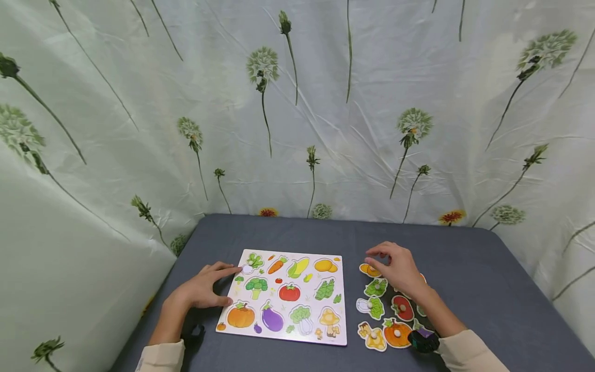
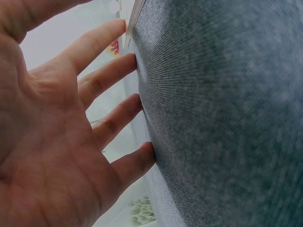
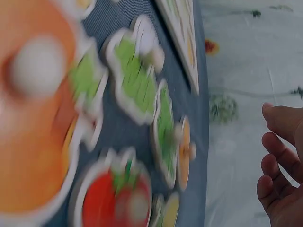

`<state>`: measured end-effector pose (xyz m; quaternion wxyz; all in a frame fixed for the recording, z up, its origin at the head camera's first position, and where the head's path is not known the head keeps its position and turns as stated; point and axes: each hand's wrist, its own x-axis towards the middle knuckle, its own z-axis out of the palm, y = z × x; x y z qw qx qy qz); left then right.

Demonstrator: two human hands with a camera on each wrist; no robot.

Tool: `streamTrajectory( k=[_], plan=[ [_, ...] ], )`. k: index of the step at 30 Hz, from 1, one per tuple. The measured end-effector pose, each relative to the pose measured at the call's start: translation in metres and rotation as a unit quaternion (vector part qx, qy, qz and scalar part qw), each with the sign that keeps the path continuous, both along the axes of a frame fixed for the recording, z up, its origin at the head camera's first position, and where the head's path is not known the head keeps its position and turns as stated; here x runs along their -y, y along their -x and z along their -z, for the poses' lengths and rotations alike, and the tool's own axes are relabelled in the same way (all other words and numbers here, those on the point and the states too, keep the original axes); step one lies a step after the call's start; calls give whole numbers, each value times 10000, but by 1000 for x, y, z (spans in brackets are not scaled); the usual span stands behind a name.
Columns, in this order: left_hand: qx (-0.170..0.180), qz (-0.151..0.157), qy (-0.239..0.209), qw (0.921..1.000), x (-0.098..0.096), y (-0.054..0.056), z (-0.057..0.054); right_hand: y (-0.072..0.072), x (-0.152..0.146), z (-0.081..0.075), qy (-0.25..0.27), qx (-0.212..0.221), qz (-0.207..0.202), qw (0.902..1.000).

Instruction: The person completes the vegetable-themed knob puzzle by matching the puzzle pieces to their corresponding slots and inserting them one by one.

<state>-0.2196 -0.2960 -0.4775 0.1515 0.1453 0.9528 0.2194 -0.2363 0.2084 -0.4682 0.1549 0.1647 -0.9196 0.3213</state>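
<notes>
A white vegetable puzzle board (image 1: pixel 309 298) lies flat on the table. My left hand (image 1: pixel 202 287) is at its left edge, with spread fingers (image 2: pixel 97 45) touching the board and the cloth. Over the knobbed puzzle pieces to the right hovers my right hand (image 1: pixel 398 268), thumb and fingers loosely bent. Nothing shows between its fingers in the right wrist view. Nearest beneath it is a yellow-orange piece (image 1: pixel 368 269), with a green leafy piece (image 1: pixel 376 287) closer to me. A bok choy piece (image 1: pixel 375 307), tomato piece (image 3: pixel 106 203), pumpkin piece (image 1: pixel 396 333) and mushroom piece (image 1: pixel 374 339) lie nearby.
An eggplant piece (image 1: pixel 420 326) is partly covered by the black wrist device (image 1: pixel 424 341). My right forearm hides parts of other pieces. Dark grey cloth (image 1: pixel 502 289) covers the table, and a flower-printed curtain (image 1: pixel 353 170) hangs behind it.
</notes>
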Motion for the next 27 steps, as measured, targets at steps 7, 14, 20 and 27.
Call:
streamTrajectory(
  k=[7, 14, 20, 27],
  plan=[
    [-15, -46, 26, 10000, 2, -1, 2, -13, -38, -1, -179, -54, 413, 9990],
    [-17, -57, 31, 10000, 1, -1, 2, -22, -70, 8, -168, -1, 797, 9967],
    [-21, -42, 38, 10000, 0, 0, 3, -26, -96, 21, -291, -123, 888, 9955],
    [-40, 4, 4, 10000, 0, 0, 3, -27, -120, 26, -462, 238, 527, 9973]
  ],
)
